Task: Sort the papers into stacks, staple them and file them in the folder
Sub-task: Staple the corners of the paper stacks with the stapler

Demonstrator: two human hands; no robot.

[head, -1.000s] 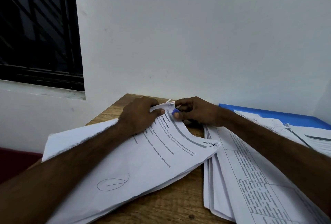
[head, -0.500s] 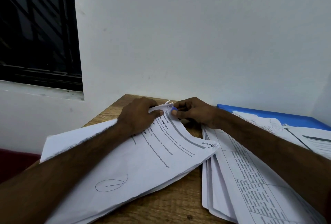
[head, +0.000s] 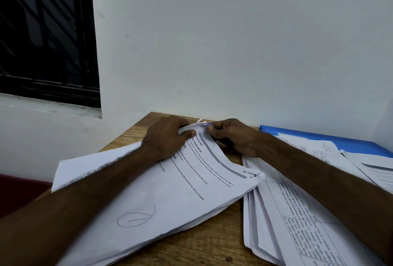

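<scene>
A thick stack of printed papers (head: 170, 197) lies across the wooden desk (head: 212, 244), its far corner lifted. My left hand (head: 168, 138) grips that corner, thumb on top of the top sheet. My right hand (head: 231, 136) pinches a small blue-tipped object (head: 209, 125) against the same corner; most of that object is hidden by the fingers. A second stack of papers with printed tables (head: 297, 219) lies to the right under my right forearm. The blue folder (head: 319, 139) lies open at the far right with more sheets (head: 319, 153) on it.
The desk stands in a corner against a white wall (head: 234, 42). A dark barred window (head: 46, 31) is at the upper left. Bare wood shows along the front edge between the two stacks.
Both hands stay at the stack's far corner; my right fingers have shifted slightly on the blue-tipped object. The papers have barely moved.
</scene>
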